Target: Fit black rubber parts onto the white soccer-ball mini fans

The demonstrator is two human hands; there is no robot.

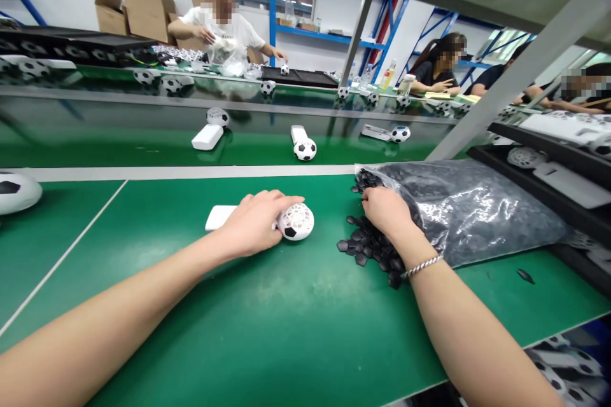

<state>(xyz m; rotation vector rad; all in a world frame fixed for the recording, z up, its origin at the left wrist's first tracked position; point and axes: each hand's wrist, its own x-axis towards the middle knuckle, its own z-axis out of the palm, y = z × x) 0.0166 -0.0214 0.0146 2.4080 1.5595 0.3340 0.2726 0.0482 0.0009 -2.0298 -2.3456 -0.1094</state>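
On the green table, my left hand (pixel 255 222) is closed around a white plastic piece with a soccer-ball head (pixel 296 222); thumb and forefinger grip the ball end. The ball's top is an open white lattice, with one black patch at its lower left. The flat white handle (pixel 219 217) pokes out behind my fingers. Over to the right, my right hand (pixel 389 208) has its fingertips pinched together in a spilled pile of small black pentagon pieces (pixel 367 243). Whatever is between those fingertips is hidden. The pile comes out of the mouth of a clear plastic bag (pixel 482 213).
Several soccer-ball pieces (pixel 304 148) lie on the green conveyor (pixel 258 152) beyond the pale strip. Black trays (pixel 548 184) of white parts are stacked at right. A white ball part (pixel 19 193) sits far left. A post (pixel 515 57) slants overhead. Co-workers (pixel 224 25) sit across.
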